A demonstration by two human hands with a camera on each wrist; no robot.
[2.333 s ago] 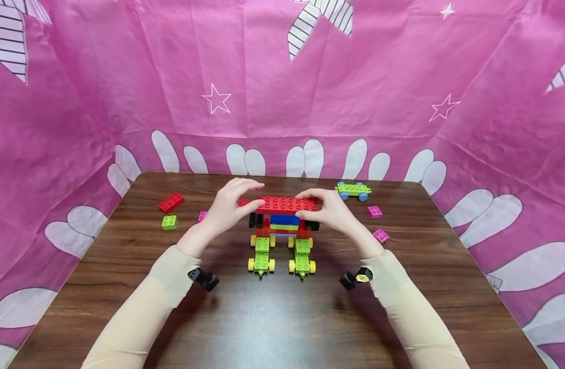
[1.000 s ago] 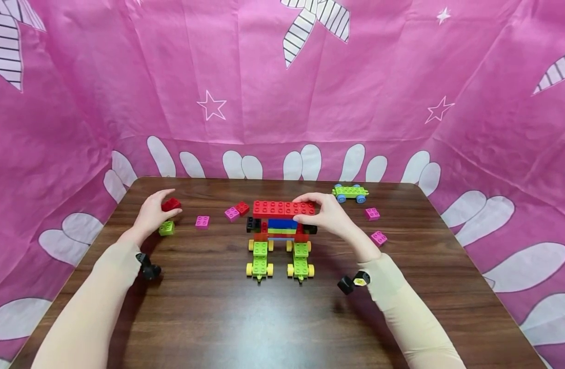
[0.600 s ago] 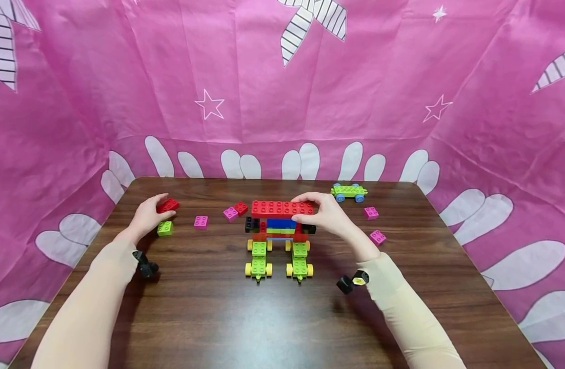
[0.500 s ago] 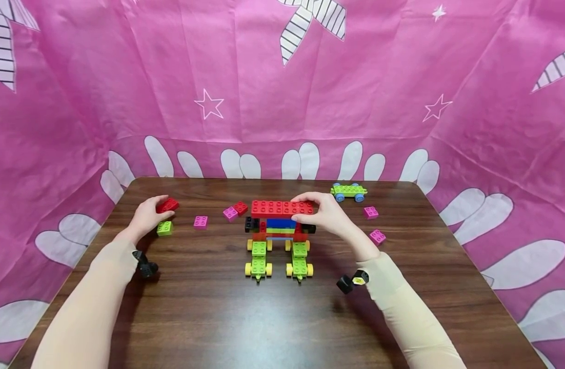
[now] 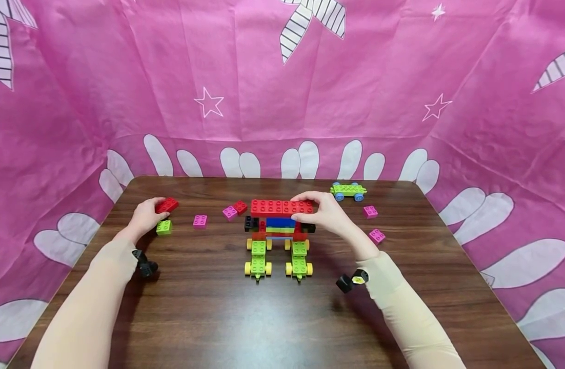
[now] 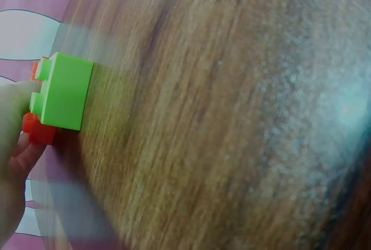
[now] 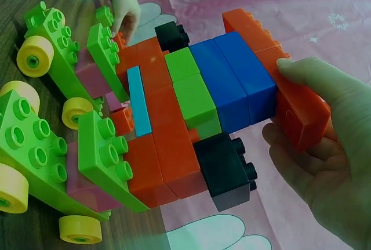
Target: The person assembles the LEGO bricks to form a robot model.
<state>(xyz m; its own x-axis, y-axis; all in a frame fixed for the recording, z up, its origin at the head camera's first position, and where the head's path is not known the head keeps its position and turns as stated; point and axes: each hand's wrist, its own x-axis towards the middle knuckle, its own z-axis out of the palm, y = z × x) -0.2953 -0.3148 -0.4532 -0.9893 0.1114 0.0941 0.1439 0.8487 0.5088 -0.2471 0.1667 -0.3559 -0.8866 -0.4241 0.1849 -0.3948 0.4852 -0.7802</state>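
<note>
My left hand (image 5: 145,215) pinches a long red brick (image 5: 167,205) at the table's far left, between thumb and fingers. Just in front of it lies a small lime green brick (image 5: 163,227), which partly covers the red one in the left wrist view. My right hand (image 5: 327,214) grips the right end of the red top row (image 5: 281,207) on a brick figure. In the right wrist view, blue bricks (image 7: 240,79) sit below that row, with lime, red and black bricks (image 7: 223,169) under them. Two lime wheeled bases (image 5: 258,265) with yellow wheels carry the figure upright.
On the brown table (image 5: 218,307) lie a pink brick (image 5: 200,221), another pink brick (image 5: 229,212) touching a small red brick (image 5: 239,207), and two pink bricks (image 5: 377,236) at right. A lime car base (image 5: 348,191) with blue wheels stands at the back right.
My left hand has left the figure's left side, moved far left and closed its fingers on the long red brick. The right hand stays at the figure's top.
</note>
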